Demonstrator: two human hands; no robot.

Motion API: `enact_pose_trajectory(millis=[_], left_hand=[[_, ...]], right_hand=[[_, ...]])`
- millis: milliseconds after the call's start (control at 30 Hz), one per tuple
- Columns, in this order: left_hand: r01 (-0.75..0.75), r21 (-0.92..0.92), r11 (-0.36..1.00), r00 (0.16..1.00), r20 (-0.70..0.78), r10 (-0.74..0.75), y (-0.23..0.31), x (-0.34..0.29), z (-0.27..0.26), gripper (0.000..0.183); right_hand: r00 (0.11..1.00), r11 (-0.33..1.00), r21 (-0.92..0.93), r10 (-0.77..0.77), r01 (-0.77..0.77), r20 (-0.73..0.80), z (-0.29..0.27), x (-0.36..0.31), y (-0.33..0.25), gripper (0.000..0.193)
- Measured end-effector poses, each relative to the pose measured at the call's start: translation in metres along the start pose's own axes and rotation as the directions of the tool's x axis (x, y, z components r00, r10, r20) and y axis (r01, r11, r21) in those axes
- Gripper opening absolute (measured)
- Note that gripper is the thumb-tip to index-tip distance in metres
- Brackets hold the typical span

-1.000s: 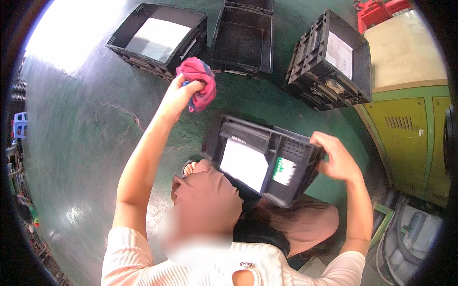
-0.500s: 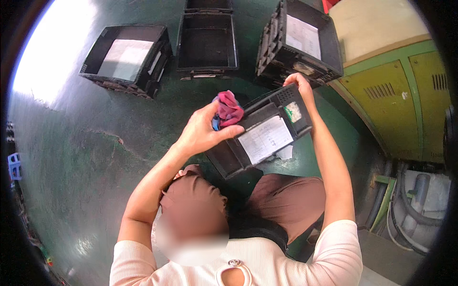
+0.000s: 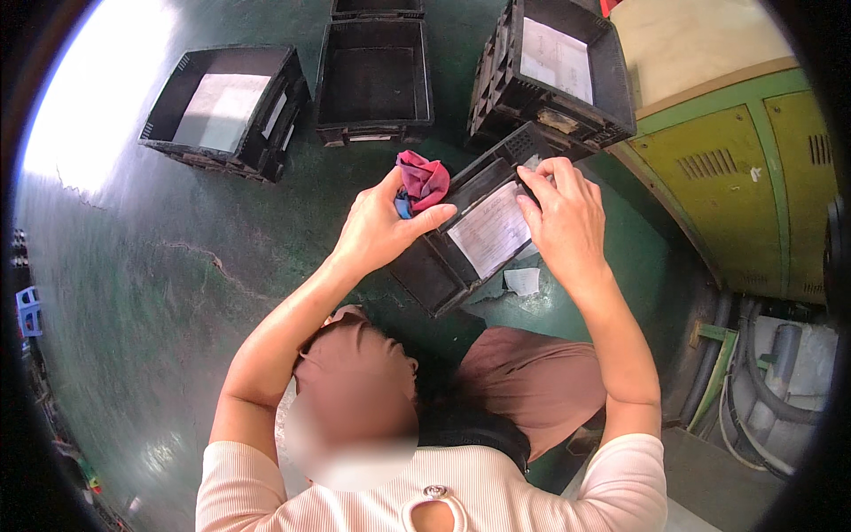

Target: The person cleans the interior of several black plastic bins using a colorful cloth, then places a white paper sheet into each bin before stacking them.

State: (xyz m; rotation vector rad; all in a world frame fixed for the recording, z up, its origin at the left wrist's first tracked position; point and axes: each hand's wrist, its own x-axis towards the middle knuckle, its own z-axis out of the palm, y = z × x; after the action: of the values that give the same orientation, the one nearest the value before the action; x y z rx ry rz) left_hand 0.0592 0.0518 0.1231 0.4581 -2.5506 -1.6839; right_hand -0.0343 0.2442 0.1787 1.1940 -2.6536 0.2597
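Observation:
My left hand (image 3: 378, 217) is closed round a crumpled pink-red and blue cloth (image 3: 424, 180). Its thumb stretches toward the rim of a slanted black compartmented box (image 3: 432, 277), on which a white written sheet (image 3: 490, 230) lies. Above the box's right part is my right hand (image 3: 567, 217), fingers curved and thumb apart from the index finger. Dark box edges show between thumb and index finger, and I see nothing held there. The hand covers most of the small right-hand compartment; only a pale bit shows beyond the fingers.
Three black crates stand farther off: one at left (image 3: 222, 111) with paper inside, one in the middle (image 3: 374, 80), one at right (image 3: 554, 71) with paper. A torn paper scrap (image 3: 521, 281) lies by the box. Yellow-green cabinets (image 3: 709, 177) line the right side; pipes (image 3: 780, 372) stand below them.
My right hand has left the box's far right edge and come in over its right compartment, hiding the green-and-white contents. My left hand keeps the cloth. The box has shifted slightly.

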Motion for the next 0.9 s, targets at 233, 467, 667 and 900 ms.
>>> enact_pose_trajectory(millis=[233,467,667,900], left_hand=[[0.032,-0.047,0.998,0.999,-0.037,-0.034,0.004,-0.004,0.005,0.048],[0.010,-0.061,0.998,0.995,-0.101,-0.016,0.001,-0.003,0.009,0.049],[0.009,-0.050,0.999,0.997,-0.076,-0.013,0.004,-0.002,0.008,0.045],[0.039,-0.044,0.998,0.995,-0.087,-0.043,0.006,-0.001,0.011,0.050]], right_hand=[[0.992,0.999,-0.018,-0.052,0.050,-0.115,0.014,-0.015,0.009,0.029],[0.983,0.989,0.120,0.109,-0.092,-0.148,0.018,-0.005,0.001,0.031],[0.978,0.986,0.117,0.134,-0.116,-0.160,0.018,0.002,0.002,0.027],[0.977,0.990,0.111,0.106,-0.086,-0.184,0.023,0.001,0.009,0.018]])
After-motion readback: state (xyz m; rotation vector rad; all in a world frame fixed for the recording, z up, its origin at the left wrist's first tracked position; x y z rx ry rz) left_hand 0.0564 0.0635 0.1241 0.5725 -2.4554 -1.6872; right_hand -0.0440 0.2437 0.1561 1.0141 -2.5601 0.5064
